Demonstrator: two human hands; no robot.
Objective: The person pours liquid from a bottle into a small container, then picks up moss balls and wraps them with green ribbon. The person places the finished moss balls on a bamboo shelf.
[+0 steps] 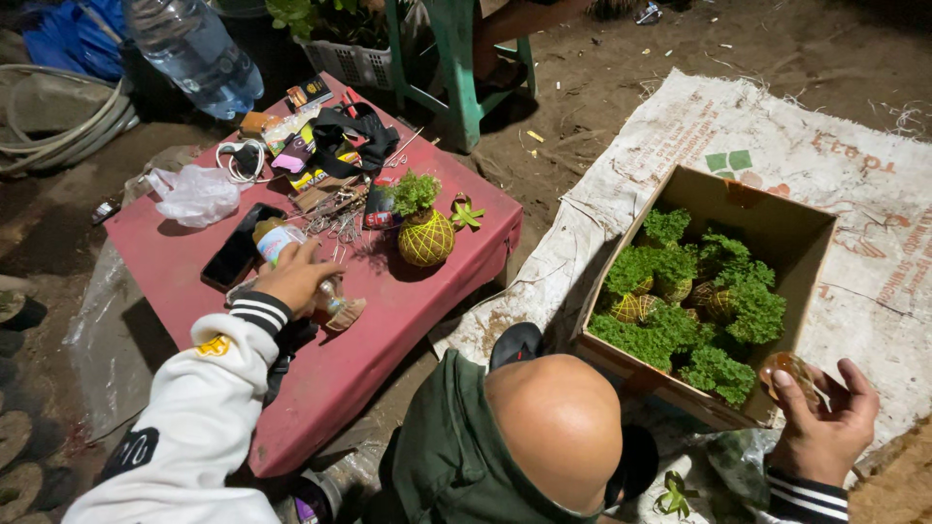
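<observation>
- Biggest thing down there is the printed woven sack (pixel 680 126) spread flat on the dirt, with a cardboard box (pixel 777 218) sitting on it.
- The box is open on top and stuffed with curly green plants (pixel 670 335); a few are rooted in round balls wrapped in yellow netting (pixel 633 308).
- Left of that is a low table with a red top (pixel 417 311). One more netted plant ball (pixel 425 236) stands upright on it by itself, next to a dark phone (pixel 240 247), a crumpled clear bag (pixel 197 194) and a messy heap of wires and pouches.
- A big clear water bottle (pixel 194 49) hangs tilted at the top left.
- Right hand (pixel 825 427) is just off the box's near corner, palm up, fingers curled loosely round a small brownish see-through jar (pixel 791 369).
- Left hand (pixel 296 277) is down on the table, closed over a small glass item (pixel 335 301) with a tan base; can't tell exactly what it is.
</observation>
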